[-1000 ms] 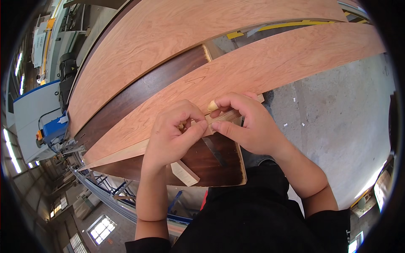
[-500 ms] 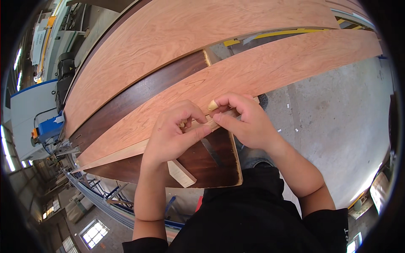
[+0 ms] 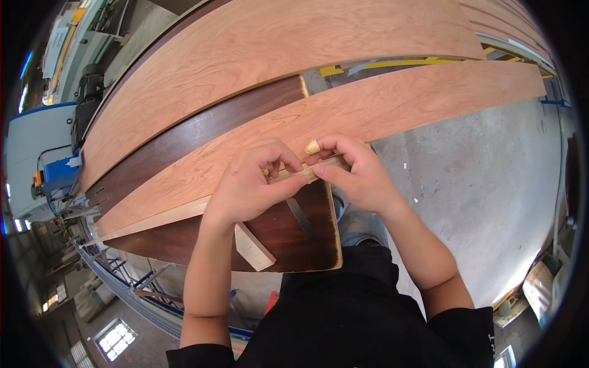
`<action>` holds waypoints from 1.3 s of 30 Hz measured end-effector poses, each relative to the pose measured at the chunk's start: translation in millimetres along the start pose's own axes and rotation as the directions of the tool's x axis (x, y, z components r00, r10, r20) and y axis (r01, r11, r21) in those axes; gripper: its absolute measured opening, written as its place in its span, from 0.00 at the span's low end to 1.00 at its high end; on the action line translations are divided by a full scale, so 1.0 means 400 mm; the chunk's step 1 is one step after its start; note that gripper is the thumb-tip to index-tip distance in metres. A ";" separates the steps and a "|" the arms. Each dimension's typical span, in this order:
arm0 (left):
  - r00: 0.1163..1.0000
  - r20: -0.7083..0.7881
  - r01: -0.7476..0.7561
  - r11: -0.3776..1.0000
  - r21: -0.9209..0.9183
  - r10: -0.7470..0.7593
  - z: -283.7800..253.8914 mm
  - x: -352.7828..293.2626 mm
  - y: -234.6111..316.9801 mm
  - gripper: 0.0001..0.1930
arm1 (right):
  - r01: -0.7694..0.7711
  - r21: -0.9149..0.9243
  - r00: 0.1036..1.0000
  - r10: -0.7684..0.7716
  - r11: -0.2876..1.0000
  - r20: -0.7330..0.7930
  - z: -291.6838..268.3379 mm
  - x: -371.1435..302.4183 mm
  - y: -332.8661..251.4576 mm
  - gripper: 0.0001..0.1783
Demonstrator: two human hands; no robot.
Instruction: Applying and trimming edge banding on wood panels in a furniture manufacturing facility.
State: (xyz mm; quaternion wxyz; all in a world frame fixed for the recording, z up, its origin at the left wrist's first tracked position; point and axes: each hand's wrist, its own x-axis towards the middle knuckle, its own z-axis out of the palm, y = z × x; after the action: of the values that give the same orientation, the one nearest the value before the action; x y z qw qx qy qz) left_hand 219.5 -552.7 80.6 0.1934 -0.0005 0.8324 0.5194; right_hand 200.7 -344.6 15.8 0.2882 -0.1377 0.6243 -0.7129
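Head view: both hands are brought together over the near end of a light reddish veneer sheet [image 3: 343, 116], which lies on a dark brown board [image 3: 288, 233]. A thin pale strip [image 3: 300, 176], possibly veneer tape or an edge sliver, is pinched between the left hand [image 3: 248, 187] and the right hand [image 3: 356, 175]; left thumb and fingers are closed on its left part, right thumb and fingers on its right end, whose index fingertip appears to be covered by a yellowish cap [image 3: 312, 147]. The strip is held just above the sheet's near edge, roughly along it; contact with the sheet cannot be judged from here. A small pale wood block [image 3: 253, 246] is seen under the left wrist, on the dark board. More veneer sheets [image 3: 276, 49] are stacked further away. For this step, the strip is best kept taut and aligned with the edge, with light even pressure, since thin veneer is judged likely to split if bent.
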 end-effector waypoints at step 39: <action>0.884 -0.457 -0.441 0.494 -0.749 0.096 0.119 -0.428 -0.158 0.09 | 0.380 -0.376 0.881 -0.454 0.845 -0.129 0.246 -0.184 -0.055 0.14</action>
State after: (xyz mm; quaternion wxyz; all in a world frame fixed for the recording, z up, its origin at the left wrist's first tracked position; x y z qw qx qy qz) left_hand 406.0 -574.9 62.8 -0.0699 -0.0545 0.4907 0.8668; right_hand 308.7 -380.4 67.3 0.0286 -0.2411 0.7196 -0.6505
